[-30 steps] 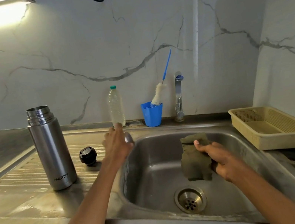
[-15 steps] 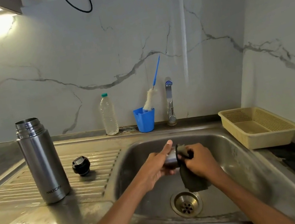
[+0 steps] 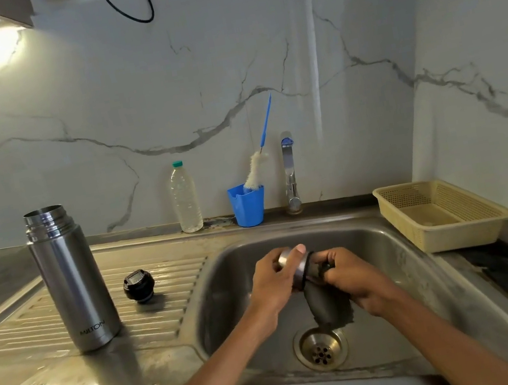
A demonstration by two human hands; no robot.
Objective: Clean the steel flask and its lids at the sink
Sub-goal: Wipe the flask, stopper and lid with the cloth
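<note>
The steel flask [image 3: 72,279] stands upright and uncapped on the ribbed drainboard at the left. A black inner lid [image 3: 139,285] lies beside it on the drainboard. Over the sink basin [image 3: 402,265], my left hand [image 3: 273,285] grips the steel outer lid [image 3: 293,264] on its side. My right hand [image 3: 358,279] holds a dark cloth [image 3: 327,306] pressed into the lid's open end. The cloth's loose end hangs down toward the drain [image 3: 320,347].
At the back edge stand a clear plastic bottle [image 3: 185,197], a blue cup [image 3: 247,205] with a bottle brush [image 3: 258,166], and the tap [image 3: 290,172]. A beige plastic basket [image 3: 441,214] sits on the counter at the right.
My left hand picked the steel lid up from beside the sink rim and brought it over the basin. My right hand brought the cloth to the lid and now works it at the lid's mouth.
</note>
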